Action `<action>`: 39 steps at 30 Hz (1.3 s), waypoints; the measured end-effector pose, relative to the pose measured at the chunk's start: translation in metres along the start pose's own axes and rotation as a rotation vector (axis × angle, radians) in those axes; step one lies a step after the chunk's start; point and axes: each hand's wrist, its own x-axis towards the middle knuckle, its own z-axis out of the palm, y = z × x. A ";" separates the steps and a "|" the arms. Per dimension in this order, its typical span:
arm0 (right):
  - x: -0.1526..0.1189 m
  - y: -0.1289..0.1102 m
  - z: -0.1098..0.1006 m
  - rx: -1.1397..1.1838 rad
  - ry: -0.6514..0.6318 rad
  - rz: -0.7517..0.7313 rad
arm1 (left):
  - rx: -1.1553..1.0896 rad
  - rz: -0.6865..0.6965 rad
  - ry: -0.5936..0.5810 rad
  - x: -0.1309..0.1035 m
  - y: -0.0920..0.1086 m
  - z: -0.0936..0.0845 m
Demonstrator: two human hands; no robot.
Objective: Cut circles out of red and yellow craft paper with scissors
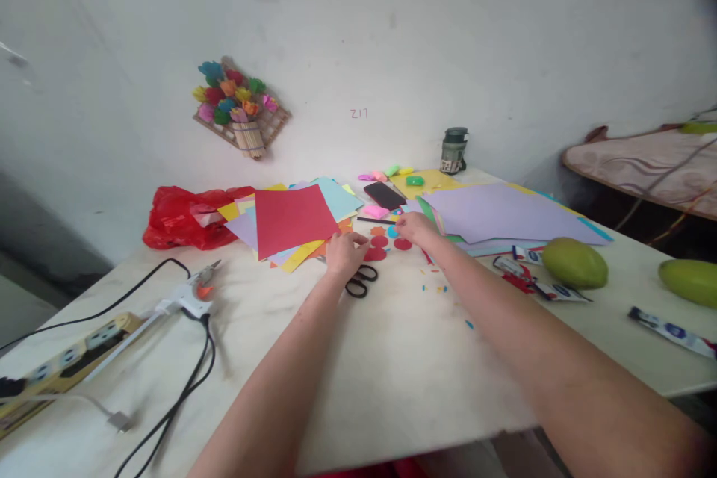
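My left hand (pixel 346 254) rests low over the table beside several red paper circles (pixel 376 254), its fingers bent and a little apart, with nothing visible in them. Under its wrist side lie black-handled scissors (pixel 361 281), their blades partly hidden by the hand. My right hand (pixel 415 226) has its fingertips drawn together at the edge of a small blue paper circle (pixel 393 231); whether they grip it is too small to tell. Just below that hand is another red circle (pixel 402 244). An orange paper cutout (pixel 378 231) sits between the hands, near a black stick (pixel 375 220).
Coloured sheets, a red one (pixel 294 220) uppermost, lie left; lilac sheets (pixel 504 213) lie right. A phone (pixel 385 195) and clay packs (pixel 375 211) are behind. A glue gun (pixel 193 299), power strip (pixel 67 366), glue tubes (pixel 560 291) and green fruit (pixel 574 263) stand around.
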 end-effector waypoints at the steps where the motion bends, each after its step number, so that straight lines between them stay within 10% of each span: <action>1: -0.002 -0.003 -0.001 -0.056 0.028 0.032 | 0.035 0.024 -0.011 -0.002 0.001 0.000; 32: -0.028 -0.052 -0.039 -0.671 -0.393 -0.238 | 0.350 0.348 -0.144 -0.005 0.003 0.023; 39: -0.040 -0.058 -0.035 0.056 -0.444 0.082 | 0.379 0.344 -0.137 -0.006 0.005 0.021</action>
